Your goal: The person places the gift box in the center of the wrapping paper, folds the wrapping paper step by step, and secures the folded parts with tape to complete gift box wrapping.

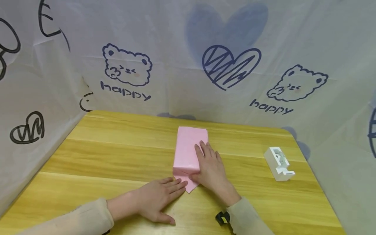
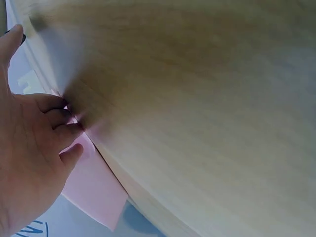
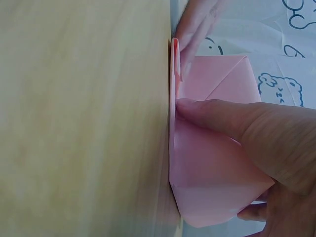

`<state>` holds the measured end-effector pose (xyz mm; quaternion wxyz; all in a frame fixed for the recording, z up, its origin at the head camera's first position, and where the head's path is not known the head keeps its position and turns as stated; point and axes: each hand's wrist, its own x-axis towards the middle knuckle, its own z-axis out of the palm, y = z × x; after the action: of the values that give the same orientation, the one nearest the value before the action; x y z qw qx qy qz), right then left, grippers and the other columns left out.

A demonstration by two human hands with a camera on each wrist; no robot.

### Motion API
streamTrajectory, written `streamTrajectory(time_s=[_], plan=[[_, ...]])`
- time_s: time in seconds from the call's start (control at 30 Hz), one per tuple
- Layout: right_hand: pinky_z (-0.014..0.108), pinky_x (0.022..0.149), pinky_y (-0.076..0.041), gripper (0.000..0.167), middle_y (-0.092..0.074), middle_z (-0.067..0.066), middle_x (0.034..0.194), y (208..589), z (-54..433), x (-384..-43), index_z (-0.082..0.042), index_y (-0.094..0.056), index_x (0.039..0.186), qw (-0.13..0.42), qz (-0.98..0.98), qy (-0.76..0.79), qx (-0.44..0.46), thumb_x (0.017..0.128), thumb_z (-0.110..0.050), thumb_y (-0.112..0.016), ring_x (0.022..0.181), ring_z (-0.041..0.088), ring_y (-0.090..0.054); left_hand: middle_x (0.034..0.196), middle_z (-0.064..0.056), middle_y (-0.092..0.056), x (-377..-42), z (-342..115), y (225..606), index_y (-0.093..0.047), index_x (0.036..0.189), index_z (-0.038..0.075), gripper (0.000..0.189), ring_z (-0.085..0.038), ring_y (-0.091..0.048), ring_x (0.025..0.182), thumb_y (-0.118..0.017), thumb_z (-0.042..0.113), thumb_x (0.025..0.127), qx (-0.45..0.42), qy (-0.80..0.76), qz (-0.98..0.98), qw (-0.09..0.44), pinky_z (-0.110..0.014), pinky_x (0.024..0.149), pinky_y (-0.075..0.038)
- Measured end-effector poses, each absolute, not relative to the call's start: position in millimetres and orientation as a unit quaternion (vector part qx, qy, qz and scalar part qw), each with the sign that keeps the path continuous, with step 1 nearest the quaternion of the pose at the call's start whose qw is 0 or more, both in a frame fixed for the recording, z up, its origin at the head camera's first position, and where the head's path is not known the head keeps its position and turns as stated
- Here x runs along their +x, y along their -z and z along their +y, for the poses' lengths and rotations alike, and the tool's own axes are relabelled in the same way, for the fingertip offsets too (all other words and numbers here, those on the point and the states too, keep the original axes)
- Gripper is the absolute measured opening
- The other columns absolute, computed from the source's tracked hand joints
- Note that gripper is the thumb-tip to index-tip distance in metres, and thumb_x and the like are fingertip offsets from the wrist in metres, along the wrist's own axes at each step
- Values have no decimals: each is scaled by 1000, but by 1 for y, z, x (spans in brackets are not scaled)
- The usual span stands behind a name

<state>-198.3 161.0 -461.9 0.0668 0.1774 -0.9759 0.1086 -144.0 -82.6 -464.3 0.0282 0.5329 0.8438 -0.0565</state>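
Note:
A folded piece of pink paper (image 1: 188,147) lies at the middle of the table, with a crease across its near part and a pointed flap at the near end. My left hand (image 1: 155,199) has its fingers extended, the tips pressing on that flap and the thumb spread on the wood. On the paper's right side rests my right hand (image 1: 212,169), fingers stretched away from me. Its thumb (image 3: 212,111) presses at the crease in the right wrist view, where the folded paper (image 3: 217,163) stands up in a bulge beside it.
To the right stands a small white tape dispenser (image 1: 277,163). The wooden table (image 1: 117,147) backs onto a white cloth (image 1: 176,65) printed with bears and hearts. A black item (image 1: 222,218) sits by the right sleeve.

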Motion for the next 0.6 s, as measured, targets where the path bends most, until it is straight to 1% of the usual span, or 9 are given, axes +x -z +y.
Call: streamTrajectory(time_s=[0.2,0.6], plan=[[64,120,-31,116,-28,17,168,462,161,-197,-8,-34,162,66,-976,-109,175,71,-47,-95,154,41,-28,167,-13,-34,-142,-81,469,-40,159,3,97,-28,-38,151,-37,78,98,536,63,842,13,-42,124,-33],[64,118,-33,116,-30,17,167,463,161,-197,-8,-35,161,77,-974,-106,183,70,-48,-95,153,41,-29,165,-12,-39,-138,-78,471,-44,157,4,91,-25,-41,150,-39,74,100,555,52,830,-26,-42,122,-36]])
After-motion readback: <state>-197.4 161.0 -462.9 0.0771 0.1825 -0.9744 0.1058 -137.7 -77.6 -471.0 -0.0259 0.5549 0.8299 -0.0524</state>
